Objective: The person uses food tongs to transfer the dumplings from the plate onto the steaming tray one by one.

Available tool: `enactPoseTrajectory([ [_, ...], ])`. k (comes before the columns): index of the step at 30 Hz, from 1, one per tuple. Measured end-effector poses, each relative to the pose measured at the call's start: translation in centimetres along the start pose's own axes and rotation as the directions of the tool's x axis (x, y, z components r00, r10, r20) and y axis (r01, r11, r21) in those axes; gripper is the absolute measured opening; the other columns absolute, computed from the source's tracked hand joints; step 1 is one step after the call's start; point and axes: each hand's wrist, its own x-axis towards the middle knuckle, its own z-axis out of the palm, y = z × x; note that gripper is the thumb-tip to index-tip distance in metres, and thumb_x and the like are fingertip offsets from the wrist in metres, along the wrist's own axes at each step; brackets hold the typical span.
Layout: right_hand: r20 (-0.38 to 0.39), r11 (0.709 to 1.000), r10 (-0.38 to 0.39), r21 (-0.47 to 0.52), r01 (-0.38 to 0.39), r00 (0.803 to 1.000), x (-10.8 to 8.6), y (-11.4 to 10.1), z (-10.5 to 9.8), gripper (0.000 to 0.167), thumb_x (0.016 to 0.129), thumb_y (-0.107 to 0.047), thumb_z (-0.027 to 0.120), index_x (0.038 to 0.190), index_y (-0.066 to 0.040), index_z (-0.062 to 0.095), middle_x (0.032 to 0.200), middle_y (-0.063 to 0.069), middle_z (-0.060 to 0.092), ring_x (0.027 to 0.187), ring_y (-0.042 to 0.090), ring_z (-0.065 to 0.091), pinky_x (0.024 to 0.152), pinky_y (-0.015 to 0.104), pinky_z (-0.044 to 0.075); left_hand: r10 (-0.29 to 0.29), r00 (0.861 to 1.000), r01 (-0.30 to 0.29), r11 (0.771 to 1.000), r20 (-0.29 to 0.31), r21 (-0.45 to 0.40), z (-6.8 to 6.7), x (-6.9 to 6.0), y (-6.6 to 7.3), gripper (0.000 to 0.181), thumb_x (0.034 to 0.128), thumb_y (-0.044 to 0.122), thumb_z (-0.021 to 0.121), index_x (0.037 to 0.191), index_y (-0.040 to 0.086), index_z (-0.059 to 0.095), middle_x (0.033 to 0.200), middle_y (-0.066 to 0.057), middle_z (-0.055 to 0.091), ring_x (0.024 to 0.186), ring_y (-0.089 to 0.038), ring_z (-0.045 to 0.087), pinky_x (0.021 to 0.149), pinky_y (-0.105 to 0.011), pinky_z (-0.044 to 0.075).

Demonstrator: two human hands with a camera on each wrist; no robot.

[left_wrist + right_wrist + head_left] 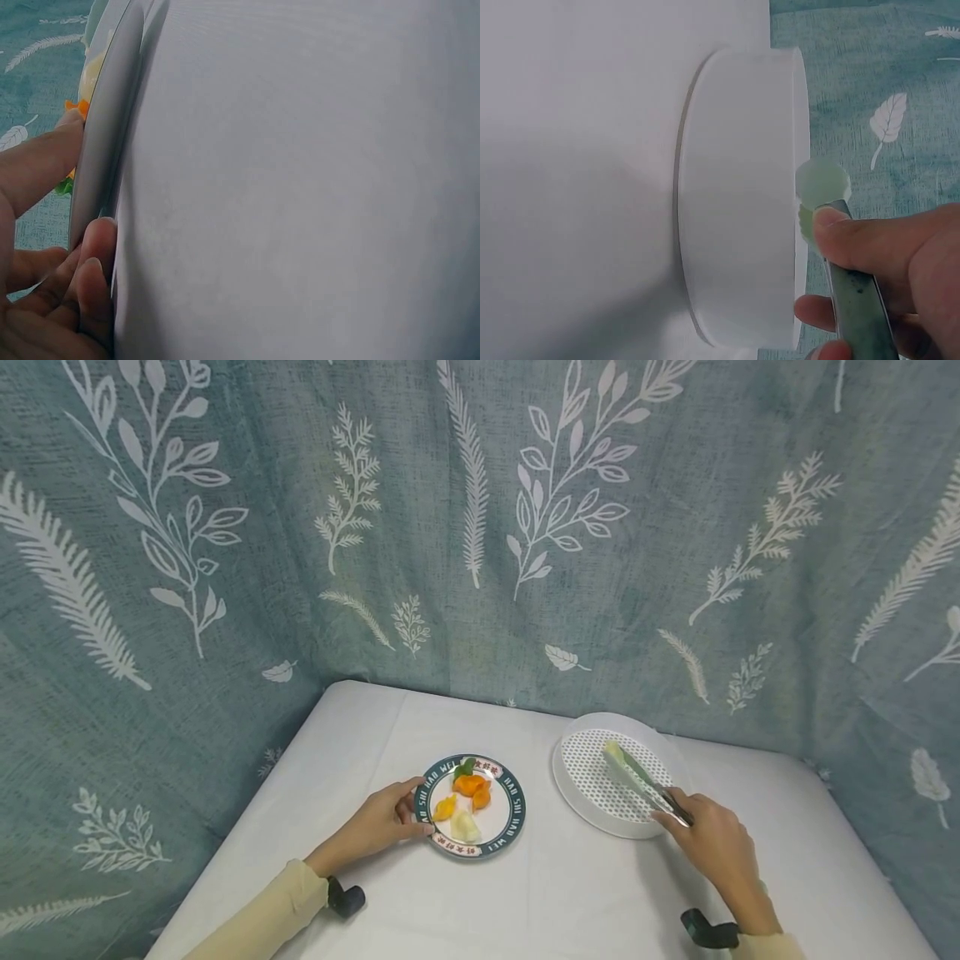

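In the head view, my left hand (375, 822) grips the left rim of a green-edged plate (517, 810), thumb on the near side. On the plate lie orange pieces (471, 786), a yellow piece (445, 808), a pale piece (466, 827) and a green piece (465, 767). The left wrist view has the plate's underside (112, 112) edge-on beside my fingers. My right hand (712, 839) holds metal tongs (859, 307) over a white round perforated tray (600, 818). At the tongs' far end is a pale green item (614, 748), which also shows beyond the tray's wall (739, 195) in the right wrist view.
A white cloth (525, 902) covers the table under the plate and tray. Behind the table and at its sides hangs a blue-green curtain (450, 643) with white leaf prints.
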Motion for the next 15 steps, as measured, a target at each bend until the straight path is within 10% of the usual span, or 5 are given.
enactPoseTrajectory([
  [15,0.117,0.990,0.124,-0.076,-0.116,0.985,1.9,1.2,-0.1,0.057,0.092,-0.033,0.078,0.132,0.006,0.063,0.094,0.026,0.061,0.067,0.030,0.058,0.050,0.045,0.046,-0.001,1.000,0.001,1.000,-0.005,0.000,0.0,0.1,-0.2,0.086,0.0810,0.038,0.089,0.150,0.005,0.050,0.094,0.005,0.058,0.075,-0.012,0.054,0.063,-0.024,0.047],
])
